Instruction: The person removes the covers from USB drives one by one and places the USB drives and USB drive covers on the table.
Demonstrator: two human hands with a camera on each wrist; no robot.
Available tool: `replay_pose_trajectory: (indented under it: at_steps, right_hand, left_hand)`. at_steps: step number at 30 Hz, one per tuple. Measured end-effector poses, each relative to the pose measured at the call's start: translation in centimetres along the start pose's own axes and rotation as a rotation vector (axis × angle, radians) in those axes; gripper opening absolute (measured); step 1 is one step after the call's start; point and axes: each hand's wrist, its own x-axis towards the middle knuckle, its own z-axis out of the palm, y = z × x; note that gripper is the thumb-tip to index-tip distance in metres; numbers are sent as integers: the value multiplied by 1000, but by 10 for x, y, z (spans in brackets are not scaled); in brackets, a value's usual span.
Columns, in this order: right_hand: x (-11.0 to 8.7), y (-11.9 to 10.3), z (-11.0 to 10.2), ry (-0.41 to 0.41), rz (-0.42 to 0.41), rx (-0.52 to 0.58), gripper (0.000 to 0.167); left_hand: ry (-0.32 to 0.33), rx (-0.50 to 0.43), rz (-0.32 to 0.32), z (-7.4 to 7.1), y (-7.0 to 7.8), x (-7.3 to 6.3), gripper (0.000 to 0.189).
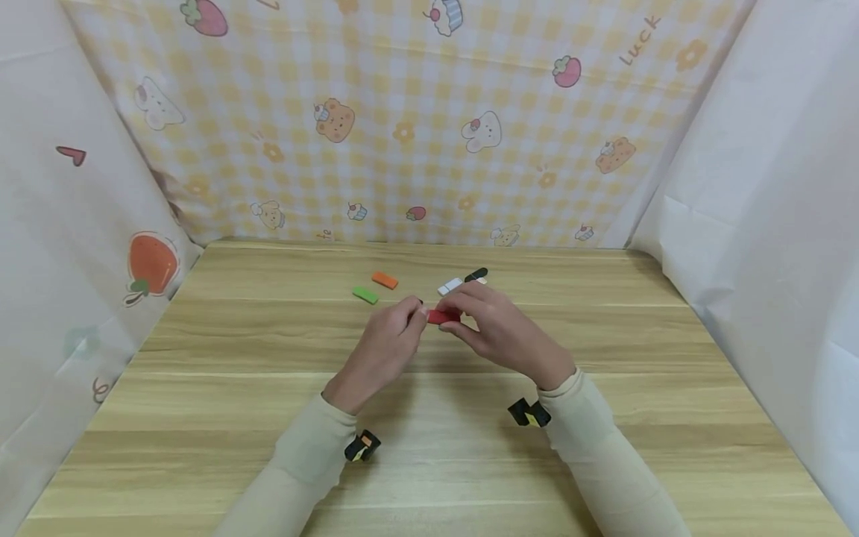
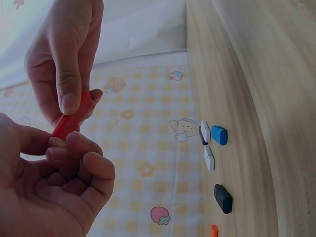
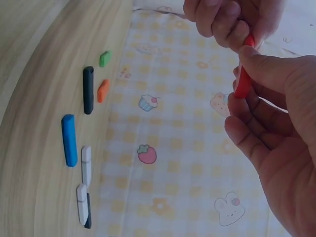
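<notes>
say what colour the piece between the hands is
The piece is red; the left wrist view shows it best.

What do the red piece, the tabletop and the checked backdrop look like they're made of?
Red piece: probably smooth plastic, judging by its even colour and crisp edges. Tabletop: wood or wood-look laminate, low sheen, with streaky grain. Checked backdrop: likely printed cloth, matte, since it hangs in gentle folds.

A yellow-checked cloth [image 1: 416,89] hangs behind the wooden table [image 1: 215,358], between white side cloths [image 1: 772,186].
</notes>
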Motion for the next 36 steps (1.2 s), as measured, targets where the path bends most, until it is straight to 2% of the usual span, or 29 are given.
replay_pose_trajectory:
  at_steps: [14,21,36]
  right_hand:
    - [0,-3,3,8,22,-1,20]
    - [-1,-1,-1,-26,28,-17,17]
    - [-1,-4,-10,-29,12,30,21]
  left_hand:
    - [-7,-4,38,4,-4,1,31]
    - [10,-33,15,4,0,0,32]
    - [-56,-76,8,-3,8,-2,36]
